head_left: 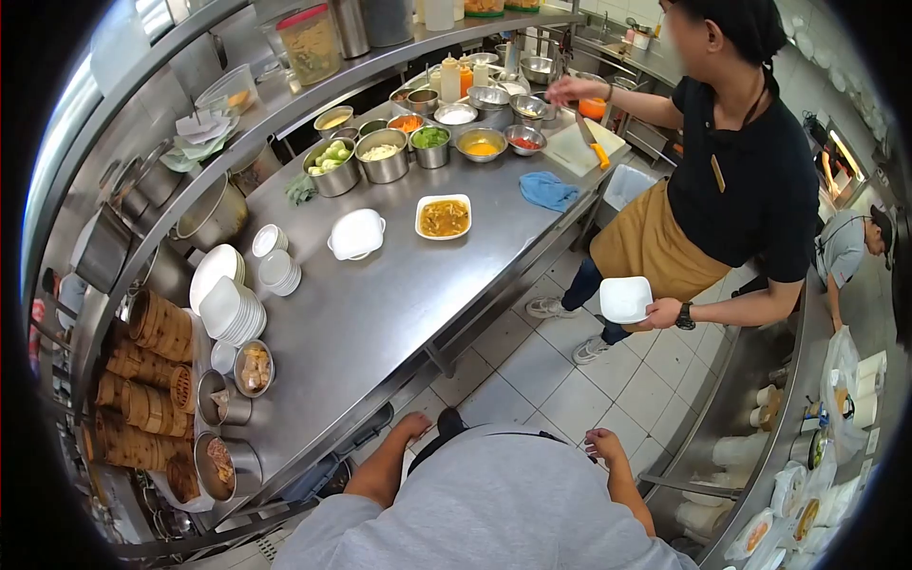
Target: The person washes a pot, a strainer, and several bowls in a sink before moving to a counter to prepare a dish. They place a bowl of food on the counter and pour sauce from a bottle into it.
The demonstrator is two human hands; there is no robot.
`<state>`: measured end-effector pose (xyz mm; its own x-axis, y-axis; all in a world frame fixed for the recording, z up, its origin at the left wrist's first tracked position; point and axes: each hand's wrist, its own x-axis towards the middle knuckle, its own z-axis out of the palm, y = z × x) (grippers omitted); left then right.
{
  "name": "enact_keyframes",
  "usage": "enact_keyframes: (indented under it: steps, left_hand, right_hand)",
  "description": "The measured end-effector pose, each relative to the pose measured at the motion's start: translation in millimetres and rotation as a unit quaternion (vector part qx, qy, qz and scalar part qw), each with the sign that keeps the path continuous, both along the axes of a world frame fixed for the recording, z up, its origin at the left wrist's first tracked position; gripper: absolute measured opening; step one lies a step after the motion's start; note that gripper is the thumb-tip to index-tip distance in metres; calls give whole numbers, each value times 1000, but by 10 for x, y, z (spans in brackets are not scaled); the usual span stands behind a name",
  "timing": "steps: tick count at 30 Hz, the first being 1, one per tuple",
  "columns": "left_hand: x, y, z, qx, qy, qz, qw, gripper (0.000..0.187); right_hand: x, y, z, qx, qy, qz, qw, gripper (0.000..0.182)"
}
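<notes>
My left hand hangs low beside the front edge of the steel table, touching nothing that I can see; its fingers are mostly hidden. My right hand hangs at my other side above the tiled floor, empty, with its fingers loosely apart. On the table ahead, a square white bowl holds a brown soup or stew. To its left sits a lidded white container. Nearest to my left hand along the table's left side are a steel pot of raw meat and a steel bowl of pale pieces.
A co-worker stands at the table's right end, holding a square white dish and reaching over the steel pots. A knife lies on a cutting board near a blue cloth. Stacked plates and bamboo steamers stand left.
</notes>
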<state>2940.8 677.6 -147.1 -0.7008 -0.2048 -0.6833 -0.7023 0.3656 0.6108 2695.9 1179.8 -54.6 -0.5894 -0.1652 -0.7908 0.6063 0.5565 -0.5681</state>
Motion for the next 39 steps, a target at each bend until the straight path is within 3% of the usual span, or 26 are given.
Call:
enact_keyframes:
  steps: [1, 3, 5, 10, 12, 16, 18, 22, 24, 26, 28, 29, 31, 33, 35, 39]
  left_hand:
    - [156, -38, -160, -12, 21, -42, 999, 37]
    - [290, 71, 35, 0, -119, 43, 992, 30]
    - [364, 199, 110, 46, -174, 140, 974, 22]
    - [-51, 390, 222, 43, -170, 161, 971, 22]
    - [-346, 395, 180, 26, -96, 88, 991, 20]
    - [-1120, 582, 270, 18, 7, 76, 997, 21]
    - [-1507, 698, 325, 39, 25, 68, 997, 22]
    - [-2067, 806, 271, 69, 31, 41, 996, 23]
    - [-2295, 788, 128, 64, 11, 20, 998, 22]
    - [-2571, 758, 64, 56, -8, 3, 998, 22]
    - [-2780, 698, 42, 43, -113, -63, 991, 20]
    - [-2898, 641, -52, 43, -113, -64, 991, 20]
    - [-3087, 574, -317, -39, 19, -199, 979, 21]
    - [-3042, 681, -267, -24, -2, -170, 985, 22]
    - [-3301, 717, -64, -14, -14, -110, 994, 25]
    - [-3898, 823, 256, -7, 32, -24, 999, 26]
  right_hand:
    - [-42, 32, 5, -24, 4, -21, 999, 18]
    - [-52, 157, -13, -24, 10, -22, 999, 19]
    - [-45, 281, 12, -5, 11, -8, 1000, 20]
    - [-151, 786, -150, 5, -66, -64, 996, 18]
    - [-399, 932, -336, 58, -62, 14, 996, 23]
    - [-1057, 712, -254, -18, 15, -35, 999, 21]
    - [-1259, 421, 10, -60, 82, -55, 993, 18]
    - [-1360, 209, 63, -90, 94, -63, 990, 17]
    - [-1265, 369, -102, -56, 92, -5, 994, 23]
    - [-1145, 600, -146, -28, 40, -36, 998, 24]
    - [-978, 960, -200, -7, 70, -23, 997, 22]
    - [-867, 1172, -279, 3, 58, -61, 996, 22]
    - [-756, 1407, -239, 26, 23, -132, 991, 20]
    - [-533, 1658, -156, 44, -12, -158, 986, 20]
    - [-540, 1824, -173, -20, -74, -231, 970, 19]
    - [-1096, 1906, -256, -32, -2, -136, 990, 18]
